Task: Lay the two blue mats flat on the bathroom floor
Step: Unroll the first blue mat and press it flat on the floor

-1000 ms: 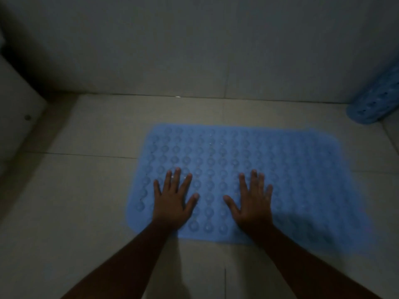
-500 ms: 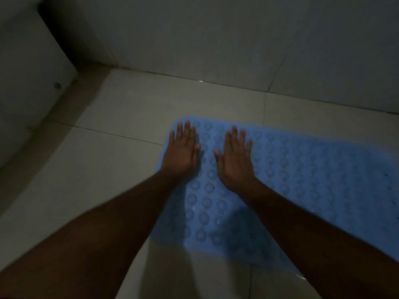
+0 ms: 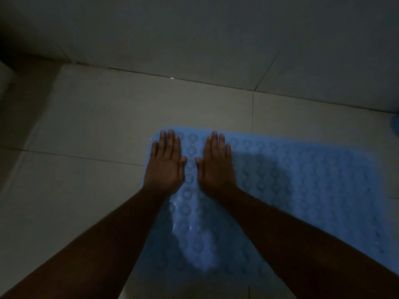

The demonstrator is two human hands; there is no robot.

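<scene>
A blue mat [image 3: 302,190] with rows of round suction cups lies spread on the pale tiled floor [image 3: 97,126], reaching from the middle to the right edge. My left hand [image 3: 165,165] presses flat on the mat's far left corner, fingers together. My right hand [image 3: 216,165] lies flat just beside it, palm down on the mat. Neither hand holds anything. A sliver of the second blue mat [image 3: 395,125] shows at the far right edge, mostly out of view.
The room is dim. A tiled wall [image 3: 216,39] rises just beyond the mat. A dark corner and a pale ledge [image 3: 6,74] stand at the far left. Bare floor tiles lie to the left of the mat.
Both hands slid from the mat's near middle to its far left corner and drew together. The view swung left, so the second mat is almost out of sight.
</scene>
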